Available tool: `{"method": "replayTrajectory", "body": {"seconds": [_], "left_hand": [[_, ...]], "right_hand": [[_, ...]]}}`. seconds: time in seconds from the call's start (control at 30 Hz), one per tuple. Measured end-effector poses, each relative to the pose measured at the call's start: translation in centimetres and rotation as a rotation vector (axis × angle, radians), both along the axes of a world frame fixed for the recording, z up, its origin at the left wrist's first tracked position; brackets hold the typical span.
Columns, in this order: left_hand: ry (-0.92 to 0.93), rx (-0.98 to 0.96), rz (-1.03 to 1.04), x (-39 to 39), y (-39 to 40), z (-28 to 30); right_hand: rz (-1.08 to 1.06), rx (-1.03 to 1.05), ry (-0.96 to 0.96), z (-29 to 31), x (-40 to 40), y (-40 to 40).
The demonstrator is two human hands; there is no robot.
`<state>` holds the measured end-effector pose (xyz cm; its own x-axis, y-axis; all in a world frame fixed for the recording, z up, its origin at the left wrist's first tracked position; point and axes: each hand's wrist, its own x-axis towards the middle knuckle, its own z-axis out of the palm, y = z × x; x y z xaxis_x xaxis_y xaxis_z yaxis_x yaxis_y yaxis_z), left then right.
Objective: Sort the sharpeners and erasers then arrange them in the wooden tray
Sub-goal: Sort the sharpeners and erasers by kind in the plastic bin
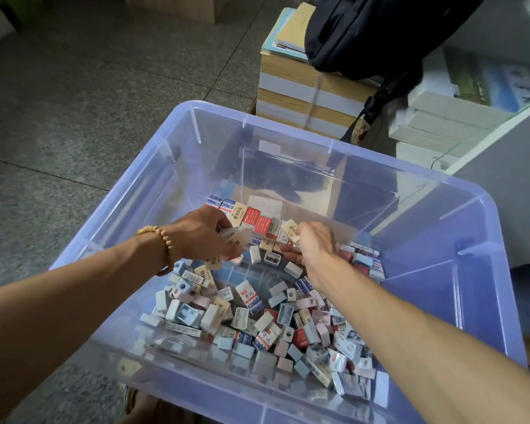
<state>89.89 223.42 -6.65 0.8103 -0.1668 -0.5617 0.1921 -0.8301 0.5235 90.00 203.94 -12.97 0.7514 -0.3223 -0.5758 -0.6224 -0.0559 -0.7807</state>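
A clear bluish plastic bin (pixel 487 240) holds a jumble of several wrapped erasers (pixel 251 296) and small pastel sharpeners (pixel 182 287). Both my arms reach into it. My left hand (pixel 204 232), with a bead bracelet at the wrist, grips a few beige-wrapped erasers (pixel 239 237). My right hand (pixel 314 246) pinches one beige-wrapped eraser (pixel 291 229) near its fingertips. A short row of erasers (pixel 251 217) lies lined up just beyond both hands at the far side of the pile. No wooden tray shows in this view.
Behind the bin stands a strapped stack of books (pixel 306 90) with a dark bag (pixel 380 32) on top. White boxes (pixel 447 117) and a grey cabinet side (pixel 502 191) are at the right. Grey stone floor (pixel 74 102) lies to the left.
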Motion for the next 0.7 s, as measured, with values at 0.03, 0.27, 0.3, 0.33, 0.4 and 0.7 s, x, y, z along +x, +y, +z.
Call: {"method": "replayTrajectory", "body": {"seconds": [0.03, 0.27, 0.3, 0.33, 0.4, 0.7], "left_hand": [[0.003, -0.003, -0.001, 0.0, 0.0, 0.0], [-0.023, -0.014, -0.019, 0.1, 0.0, -0.1], [-0.027, -0.016, -0.020, 0.1, 0.0, -0.1], [-0.028, -0.019, -0.021, 0.0, -0.1, -0.1], [-0.025, -0.023, -0.026, 0.0, -0.1, -0.1], [-0.022, -0.032, -0.023, 0.0, -0.3, -0.1]], "right_hand": [[0.016, 0.005, 0.006, 0.0, 0.0, 0.0], [0.175, -0.287, 0.037, 0.3, 0.2, -0.9], [0.205, -0.331, 0.041, 0.2, 0.2, -1.0], [0.234, -0.351, 0.051, 0.3, 0.2, -1.0], [0.284, -0.378, 0.054, 0.4, 0.2, -1.1], [0.424, -0.541, 0.071, 0.5, 0.7, -1.1]]}}
